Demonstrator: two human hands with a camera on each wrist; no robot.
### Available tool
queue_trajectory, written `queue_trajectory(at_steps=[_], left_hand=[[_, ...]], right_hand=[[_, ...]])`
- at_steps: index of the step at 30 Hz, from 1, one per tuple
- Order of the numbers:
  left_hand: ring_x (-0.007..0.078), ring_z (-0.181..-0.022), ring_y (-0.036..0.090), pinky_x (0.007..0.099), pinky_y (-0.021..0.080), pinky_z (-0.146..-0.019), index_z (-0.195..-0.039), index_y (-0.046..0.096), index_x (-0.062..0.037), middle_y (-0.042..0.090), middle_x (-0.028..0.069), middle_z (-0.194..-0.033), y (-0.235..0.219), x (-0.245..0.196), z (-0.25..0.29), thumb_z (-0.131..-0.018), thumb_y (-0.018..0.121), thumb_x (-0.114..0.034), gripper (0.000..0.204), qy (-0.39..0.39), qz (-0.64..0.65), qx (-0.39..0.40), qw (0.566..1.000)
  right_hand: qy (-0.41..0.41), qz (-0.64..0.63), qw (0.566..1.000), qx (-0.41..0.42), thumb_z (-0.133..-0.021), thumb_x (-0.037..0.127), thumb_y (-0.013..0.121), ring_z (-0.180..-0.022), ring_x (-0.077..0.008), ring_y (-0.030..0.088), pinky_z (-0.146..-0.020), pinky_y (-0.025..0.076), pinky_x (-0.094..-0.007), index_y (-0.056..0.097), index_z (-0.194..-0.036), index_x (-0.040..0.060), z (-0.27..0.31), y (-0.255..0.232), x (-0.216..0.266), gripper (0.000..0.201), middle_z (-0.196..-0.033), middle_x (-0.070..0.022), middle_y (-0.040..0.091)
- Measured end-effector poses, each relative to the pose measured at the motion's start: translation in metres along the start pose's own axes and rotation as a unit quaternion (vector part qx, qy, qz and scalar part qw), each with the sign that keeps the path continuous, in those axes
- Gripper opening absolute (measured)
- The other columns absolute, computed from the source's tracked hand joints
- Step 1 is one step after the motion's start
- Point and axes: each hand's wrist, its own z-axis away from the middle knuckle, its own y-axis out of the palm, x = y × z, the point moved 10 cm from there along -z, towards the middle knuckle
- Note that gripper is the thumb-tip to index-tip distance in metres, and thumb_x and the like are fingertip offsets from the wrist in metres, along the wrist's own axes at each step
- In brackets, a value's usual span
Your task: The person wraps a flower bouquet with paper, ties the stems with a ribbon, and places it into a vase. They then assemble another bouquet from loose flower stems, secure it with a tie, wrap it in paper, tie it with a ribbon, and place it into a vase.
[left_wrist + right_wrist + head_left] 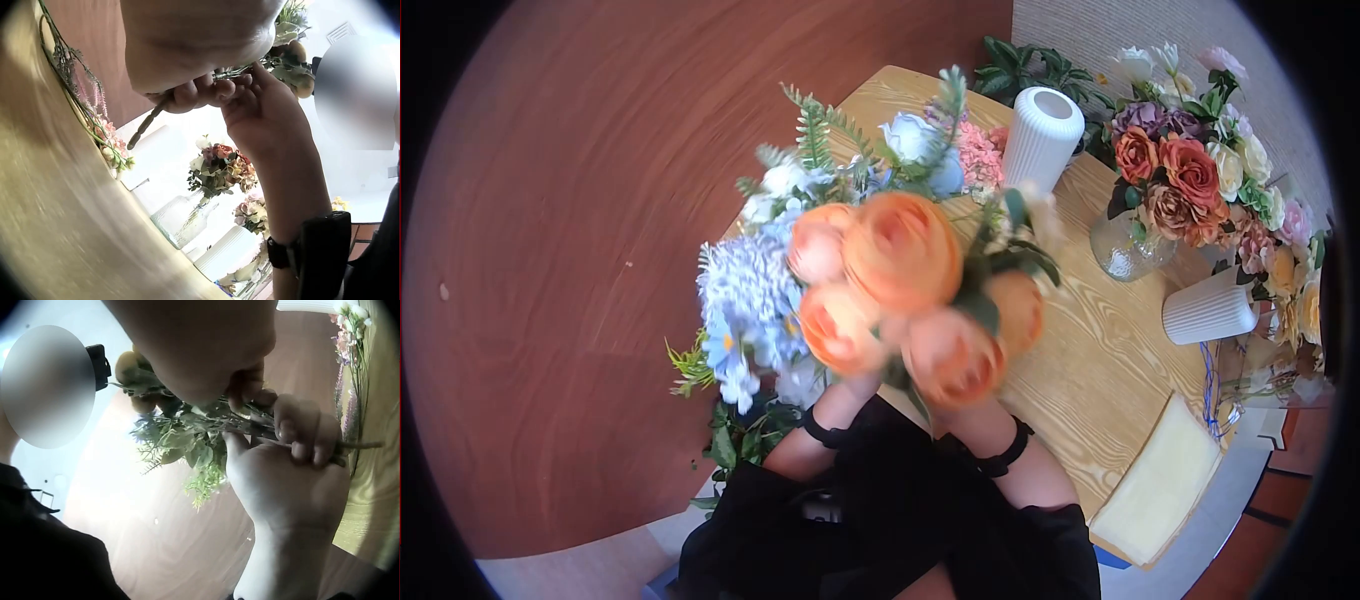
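Observation:
Both hands hold a bouquet with orange roses (905, 250) on top and blue flowers (745, 275) at its left side. My left hand (290, 478) has its fingers wrapped round the gathered stems; a stem end (150, 124) sticks out below the fist. Higher on the stems, just under the leaves (187, 447), the right hand (269, 112) pinches them with thumb and fingers. In the head view the blooms cover most of both hands, leaving the forearms with black wrist straps (1007, 452) in sight. The orange roses are blurred there.
On the wooden table (1070, 360) stand a white ribbed vase (1043, 140) and a glass vase (1125, 250) of mixed flowers. Another white vase (1210, 308) lies on its side at the right. Pink flowers (980, 155) lie at the back, a pale folded cloth (1157, 485) at the near right edge.

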Motion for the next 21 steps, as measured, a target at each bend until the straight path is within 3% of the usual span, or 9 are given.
queue_trajectory(at_steps=[5,9,10,11,13,14,17,18,21], left_hand=[[0.0130,-0.087,0.052,0.0272,0.041,-0.077,-0.119,0.051,-0.0078,0.060,0.0096,-0.111,0.003,0.000,-0.001,-0.104,0.031,-0.053,0.051,-0.013,0.012,0.008,1.000],[0.0130,-0.087,0.053,0.0272,0.041,-0.077,-0.119,0.051,-0.0077,0.060,0.0096,-0.111,0.011,-0.001,-0.005,-0.104,0.031,-0.053,0.052,-0.019,0.023,0.012,0.999],[0.0183,-0.110,0.057,0.0316,0.047,-0.089,-0.138,0.046,-0.0072,0.059,0.0095,-0.125,0.055,-0.021,0.000,-0.104,0.022,-0.052,0.061,-0.048,0.159,0.243,0.956],[0.0183,-0.110,0.057,0.0316,0.047,-0.089,-0.138,0.046,-0.0072,0.059,0.0095,-0.125,0.057,-0.022,0.000,-0.104,0.022,-0.052,0.061,-0.047,0.159,0.243,0.956],[0.0237,-0.124,0.053,0.0381,0.044,-0.104,-0.142,0.042,-0.0066,0.053,0.0110,-0.138,0.063,-0.030,-0.003,-0.105,0.023,-0.048,0.058,-0.061,0.295,0.206,0.931],[0.0253,-0.133,0.046,0.0406,0.037,-0.112,-0.148,0.036,-0.0073,0.045,0.0101,-0.147,0.041,-0.031,-0.005,-0.105,0.028,-0.049,0.060,-0.025,-0.113,0.043,0.992],[0.0252,-0.136,0.042,0.0408,0.034,-0.115,-0.150,0.032,-0.0075,0.042,0.0098,-0.148,0.007,-0.009,-0.003,-0.105,0.034,-0.045,0.058,0.032,-0.214,0.104,0.971],[0.0243,-0.124,0.052,0.0389,0.045,-0.105,-0.138,0.046,-0.0076,0.053,0.0124,-0.134,0.002,-0.007,0.007,-0.102,0.050,-0.032,0.043,-0.017,-0.064,-0.048,0.997],[0.0243,-0.126,0.051,0.0390,0.045,-0.105,-0.140,0.043,-0.0090,0.051,0.0119,-0.137,-0.022,-0.011,0.029,-0.102,0.049,-0.034,0.046,-0.002,-0.094,-0.036,0.995]], right_hand=[[0.196,-0.248,0.915,0.250,-0.081,0.007,0.070,-0.114,-0.0259,0.059,-0.094,0.049,-0.0363,0.050,-0.131,0.0045,0.014,0.062,-0.024,0.054,-0.125,-0.0111,0.060],[0.250,-0.337,0.886,0.198,-0.086,0.017,0.067,-0.088,-0.0358,0.064,-0.079,0.052,-0.0409,0.065,-0.106,0.0008,-0.026,0.041,-0.029,0.026,-0.097,-0.0157,0.066],[0.249,-0.338,0.886,0.199,-0.086,0.017,0.067,-0.088,-0.0358,0.064,-0.079,0.052,-0.0409,0.065,-0.106,0.0008,-0.029,0.039,-0.028,0.026,-0.097,-0.0157,0.066],[0.273,-0.367,0.864,0.211,-0.087,0.018,0.067,-0.088,-0.0340,0.064,-0.079,0.051,-0.0399,0.065,-0.105,0.0016,-0.028,0.041,-0.028,0.025,-0.096,-0.0143,0.066],[0.297,-0.396,0.840,0.221,-0.088,0.020,0.067,-0.088,-0.0321,0.063,-0.080,0.051,-0.0389,0.065,-0.104,0.0023,-0.020,0.047,-0.029,0.023,-0.095,-0.0129,0.066],[0.270,-0.384,0.852,0.232,-0.088,0.020,0.067,-0.091,-0.0303,0.063,-0.082,0.050,-0.0390,0.065,-0.105,0.0030,-0.011,0.054,-0.026,0.024,-0.097,-0.0114,0.067],[0.232,-0.354,0.880,0.214,-0.087,0.018,0.068,-0.100,-0.0269,0.062,-0.090,0.048,-0.0399,0.063,-0.111,0.0051,0.009,0.062,-0.021,0.028,-0.100,-0.0091,0.067],[0.248,-0.385,0.870,0.184,-0.087,0.018,0.068,-0.103,-0.0279,0.061,-0.093,0.047,-0.0405,0.061,-0.116,0.0052,0.012,0.058,-0.024,0.032,-0.105,-0.0103,0.067],[0.120,-0.339,0.919,0.160,-0.088,0.019,0.066,-0.118,-0.0267,0.054,-0.102,0.042,-0.0407,0.051,-0.131,0.0060,0.017,0.046,-0.024,0.048,-0.127,-0.0116,0.056]])
